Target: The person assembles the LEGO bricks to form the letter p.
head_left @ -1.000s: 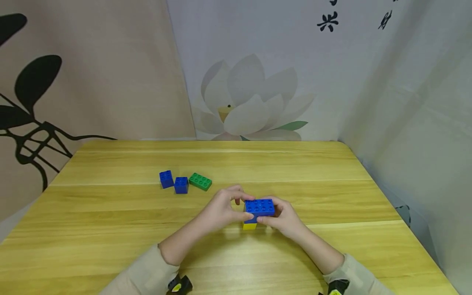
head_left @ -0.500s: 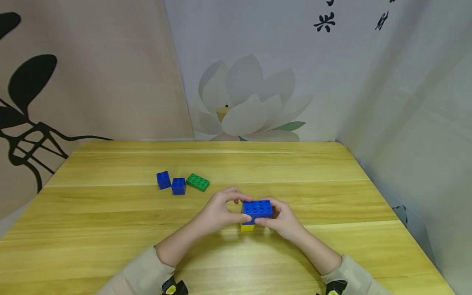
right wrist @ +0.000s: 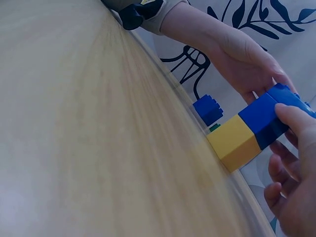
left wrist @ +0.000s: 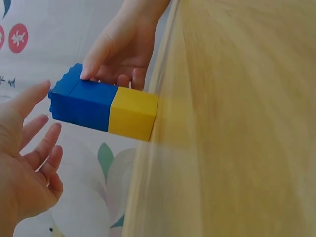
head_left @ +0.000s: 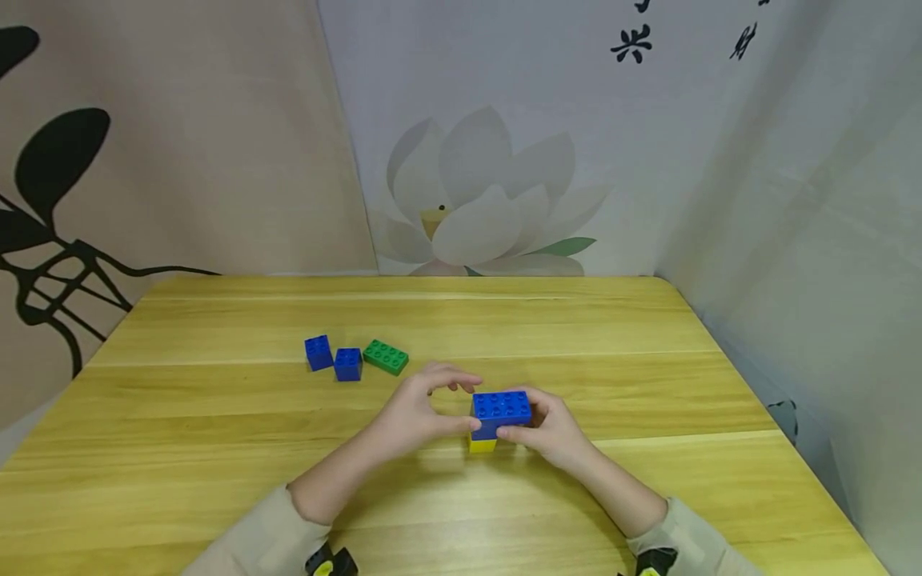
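Observation:
A small stack stands upright on the table, with a yellow block [head_left: 483, 446] at the bottom and blue above it. A long blue building brick [head_left: 502, 406], studs up, tops the stack and overhangs the yellow block to the right. My right hand [head_left: 558, 432] pinches this brick at its right end, thumb in front and fingers behind. At the stack's left, my left hand [head_left: 414, 412] has its thumb and fingers spread. Its thumb tip is close to the blue corner, and the left wrist view [left wrist: 29, 163] shows its fingers apart from the blue.
Farther back on the left lie two small blue bricks, one outer [head_left: 318, 353] and one inner [head_left: 349, 365], close together. A flat green brick [head_left: 386, 357] lies just right of them. The wooden table [head_left: 576, 328] ends at a printed cloth backdrop [head_left: 497, 160].
My left hand has let go of the blue brick and drawn back a little to the left, its fingers opening. My right hand keeps its hold, and the stack stays in place.

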`<state>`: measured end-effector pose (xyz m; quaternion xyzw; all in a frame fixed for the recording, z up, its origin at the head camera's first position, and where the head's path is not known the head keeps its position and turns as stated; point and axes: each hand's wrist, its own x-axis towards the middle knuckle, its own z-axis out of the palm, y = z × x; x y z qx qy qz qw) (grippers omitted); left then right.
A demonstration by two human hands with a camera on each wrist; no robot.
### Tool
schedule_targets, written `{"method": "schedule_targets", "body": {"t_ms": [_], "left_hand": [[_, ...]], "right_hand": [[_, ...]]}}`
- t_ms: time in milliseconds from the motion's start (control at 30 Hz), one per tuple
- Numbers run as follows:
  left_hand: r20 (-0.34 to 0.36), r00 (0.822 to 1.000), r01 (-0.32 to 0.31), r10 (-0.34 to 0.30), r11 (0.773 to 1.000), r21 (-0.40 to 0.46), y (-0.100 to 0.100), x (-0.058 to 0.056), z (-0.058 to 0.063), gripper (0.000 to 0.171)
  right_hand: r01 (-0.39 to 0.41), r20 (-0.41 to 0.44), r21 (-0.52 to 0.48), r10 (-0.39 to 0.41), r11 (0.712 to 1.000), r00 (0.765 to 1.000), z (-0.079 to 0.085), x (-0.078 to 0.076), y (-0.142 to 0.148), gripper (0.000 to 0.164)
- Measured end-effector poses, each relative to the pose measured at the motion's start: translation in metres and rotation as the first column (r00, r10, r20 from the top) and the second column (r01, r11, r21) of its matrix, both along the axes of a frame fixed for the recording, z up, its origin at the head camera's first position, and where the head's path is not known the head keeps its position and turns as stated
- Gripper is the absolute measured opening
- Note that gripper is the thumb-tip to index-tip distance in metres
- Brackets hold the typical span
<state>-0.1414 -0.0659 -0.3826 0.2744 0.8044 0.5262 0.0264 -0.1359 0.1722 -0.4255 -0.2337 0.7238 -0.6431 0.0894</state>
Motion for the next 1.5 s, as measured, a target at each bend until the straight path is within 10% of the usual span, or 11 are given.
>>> {"method": "schedule_targets", "body": {"t_ms": [1500], "left_hand": [[-0.021,0.95,-0.311,0.31,0.951,-0.009,-0.118,-0.018,0.004,0.045]], "right_hand": [[0.095,-0.189,-0.097,-0.112,0.991,0.976,-0.002,0.002,0.016,0.04]]}}
